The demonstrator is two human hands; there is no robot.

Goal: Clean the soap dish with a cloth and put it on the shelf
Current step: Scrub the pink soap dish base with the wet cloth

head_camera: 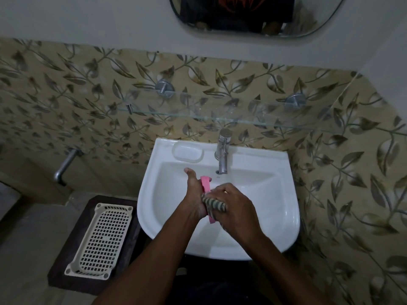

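Note:
A pink soap dish [206, 183] stands on edge over the white sink basin [264, 194]. My left hand [195, 194] grips it from the left, thumb pointing up toward the wall. My right hand [236, 205] presses a striped grey-and-tan cloth [214, 204] against the dish's right side. Most of the dish is hidden between the hands and the cloth. A clear glass shelf [220, 116] runs along the tiled wall above the tap [223, 150].
A moulded soap recess [187, 152] sits at the sink's back left. A cream plastic basket [101, 241] lies on a dark stool left of the sink. A metal pipe [63, 166] juts from the left wall. A mirror [253, 16] hangs above.

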